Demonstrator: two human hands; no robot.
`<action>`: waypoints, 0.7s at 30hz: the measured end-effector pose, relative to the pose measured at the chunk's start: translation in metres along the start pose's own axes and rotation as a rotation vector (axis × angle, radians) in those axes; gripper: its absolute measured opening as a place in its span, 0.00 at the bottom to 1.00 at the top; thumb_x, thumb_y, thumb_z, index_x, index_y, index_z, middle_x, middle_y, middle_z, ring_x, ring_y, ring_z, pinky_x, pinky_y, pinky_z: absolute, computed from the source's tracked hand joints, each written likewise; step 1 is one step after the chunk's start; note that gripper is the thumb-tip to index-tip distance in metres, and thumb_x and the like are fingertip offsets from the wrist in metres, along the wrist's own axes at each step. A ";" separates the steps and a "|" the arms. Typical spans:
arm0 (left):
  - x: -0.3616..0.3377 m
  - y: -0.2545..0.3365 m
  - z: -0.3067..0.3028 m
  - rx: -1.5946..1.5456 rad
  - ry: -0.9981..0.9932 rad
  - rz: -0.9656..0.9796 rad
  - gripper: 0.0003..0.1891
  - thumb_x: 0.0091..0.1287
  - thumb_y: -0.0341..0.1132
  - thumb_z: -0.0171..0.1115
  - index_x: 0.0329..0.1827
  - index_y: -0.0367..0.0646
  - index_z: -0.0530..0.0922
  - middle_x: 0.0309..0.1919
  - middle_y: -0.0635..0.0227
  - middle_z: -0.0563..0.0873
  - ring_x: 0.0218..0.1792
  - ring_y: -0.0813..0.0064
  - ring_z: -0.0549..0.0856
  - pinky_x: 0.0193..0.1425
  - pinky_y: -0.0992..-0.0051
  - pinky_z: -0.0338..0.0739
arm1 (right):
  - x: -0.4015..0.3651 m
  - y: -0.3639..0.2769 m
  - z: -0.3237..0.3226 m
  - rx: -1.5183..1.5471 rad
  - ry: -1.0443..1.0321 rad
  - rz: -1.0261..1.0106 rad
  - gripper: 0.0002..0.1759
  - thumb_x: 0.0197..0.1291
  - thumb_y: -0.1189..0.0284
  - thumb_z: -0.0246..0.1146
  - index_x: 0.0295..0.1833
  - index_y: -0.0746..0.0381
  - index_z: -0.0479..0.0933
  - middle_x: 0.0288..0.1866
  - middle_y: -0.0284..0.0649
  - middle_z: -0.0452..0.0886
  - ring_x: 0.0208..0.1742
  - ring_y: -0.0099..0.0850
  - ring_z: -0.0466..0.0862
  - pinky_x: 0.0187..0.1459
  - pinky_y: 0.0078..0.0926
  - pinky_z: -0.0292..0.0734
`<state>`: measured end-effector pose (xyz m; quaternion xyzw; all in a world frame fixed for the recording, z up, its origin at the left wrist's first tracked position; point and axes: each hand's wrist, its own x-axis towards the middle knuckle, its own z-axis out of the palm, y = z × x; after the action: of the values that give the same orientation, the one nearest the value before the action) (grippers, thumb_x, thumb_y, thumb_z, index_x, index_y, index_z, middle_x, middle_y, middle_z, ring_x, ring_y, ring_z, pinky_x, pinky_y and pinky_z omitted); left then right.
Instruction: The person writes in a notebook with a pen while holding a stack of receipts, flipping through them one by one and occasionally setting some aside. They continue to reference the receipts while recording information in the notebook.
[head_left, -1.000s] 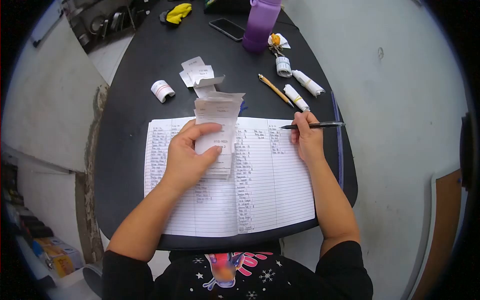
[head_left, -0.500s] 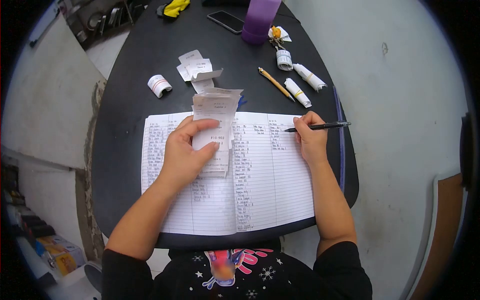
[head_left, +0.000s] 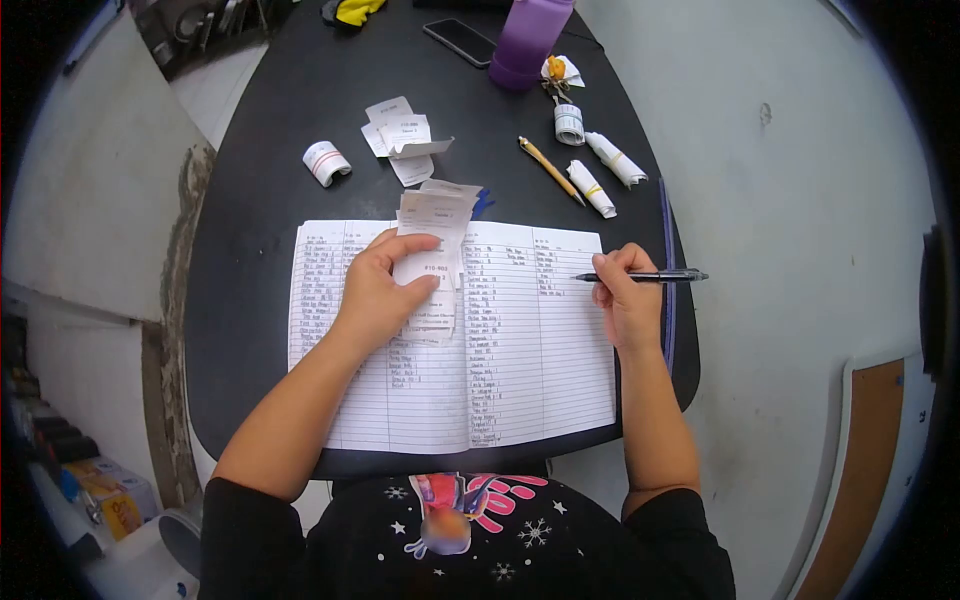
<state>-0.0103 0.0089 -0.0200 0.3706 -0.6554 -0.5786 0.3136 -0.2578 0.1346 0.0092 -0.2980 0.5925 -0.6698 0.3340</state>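
Right now the stack of receipts [head_left: 432,262] stands over the middle fold of the open notebook [head_left: 530,350], which lies along the near edge of the tabletop [head_left: 250,200]. The slips fan apart at the top, so I judge your weak spot is there. If your pinch slackens, an outer slip could slide free and land among the loose slips [head_left: 400,135] toward the far edge, and you would lose its place in the order.

Your left hand [head_left: 378,298] grasps the stack, with the thumb laid across its upper part and the fingers [head_left: 425,285] curled tight against its face. Your right hand [head_left: 625,300] is clenched round the pen [head_left: 650,276], with the tip pointing left over the right-hand page. I cannot tell whether the tip touches the paper. If it does, a small drift of your wrist could leave a stray mark across the written lines.
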 end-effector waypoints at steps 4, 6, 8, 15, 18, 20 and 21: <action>0.001 0.004 0.000 0.033 -0.012 -0.030 0.20 0.51 0.16 0.64 0.50 0.35 0.81 0.47 0.65 0.79 0.50 0.73 0.81 0.55 0.78 0.77 | 0.002 0.016 0.000 0.017 0.057 0.017 0.17 0.58 0.78 0.66 0.23 0.56 0.65 0.18 0.30 0.69 0.15 0.16 0.65 0.16 0.16 0.60; 0.002 0.005 0.000 0.035 -0.018 -0.045 0.20 0.52 0.16 0.64 0.50 0.35 0.81 0.47 0.66 0.79 0.50 0.73 0.81 0.55 0.77 0.78 | 0.005 0.023 -0.001 0.020 0.075 0.018 0.17 0.58 0.79 0.65 0.23 0.57 0.64 0.18 0.30 0.69 0.15 0.16 0.65 0.16 0.16 0.59; 0.002 0.004 0.000 0.035 -0.020 -0.044 0.20 0.52 0.16 0.64 0.50 0.35 0.81 0.47 0.66 0.79 0.50 0.73 0.81 0.55 0.77 0.78 | 0.007 0.028 0.000 0.022 0.093 0.019 0.18 0.58 0.80 0.64 0.22 0.57 0.63 0.18 0.30 0.69 0.14 0.16 0.64 0.16 0.16 0.59; 0.002 0.006 0.002 0.026 -0.028 -0.053 0.19 0.52 0.16 0.64 0.49 0.35 0.81 0.47 0.65 0.78 0.49 0.73 0.81 0.54 0.77 0.77 | 0.000 0.032 0.001 -0.156 0.103 -0.020 0.18 0.56 0.84 0.61 0.20 0.59 0.63 0.18 0.29 0.69 0.18 0.15 0.64 0.21 0.16 0.60; 0.002 0.002 0.001 0.043 -0.025 -0.029 0.19 0.53 0.16 0.64 0.49 0.35 0.81 0.47 0.66 0.78 0.49 0.74 0.81 0.54 0.78 0.78 | -0.003 0.031 0.008 -0.269 0.075 -0.088 0.17 0.55 0.84 0.62 0.20 0.60 0.63 0.17 0.29 0.70 0.20 0.15 0.65 0.24 0.17 0.61; 0.002 0.001 0.001 0.072 -0.027 -0.019 0.19 0.53 0.17 0.64 0.49 0.35 0.81 0.46 0.66 0.78 0.48 0.74 0.82 0.53 0.78 0.78 | -0.005 0.034 0.007 -0.329 0.055 -0.118 0.17 0.54 0.84 0.62 0.19 0.60 0.63 0.17 0.28 0.69 0.20 0.15 0.65 0.24 0.17 0.60; 0.002 0.004 0.000 0.091 -0.030 -0.023 0.19 0.53 0.17 0.64 0.49 0.35 0.81 0.46 0.66 0.78 0.47 0.74 0.82 0.52 0.78 0.79 | -0.005 0.036 0.006 -0.367 0.055 -0.119 0.17 0.54 0.83 0.62 0.19 0.60 0.63 0.17 0.28 0.69 0.20 0.15 0.65 0.24 0.18 0.60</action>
<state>-0.0118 0.0079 -0.0159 0.3833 -0.6814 -0.5574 0.2796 -0.2470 0.1325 -0.0255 -0.3700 0.6949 -0.5770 0.2177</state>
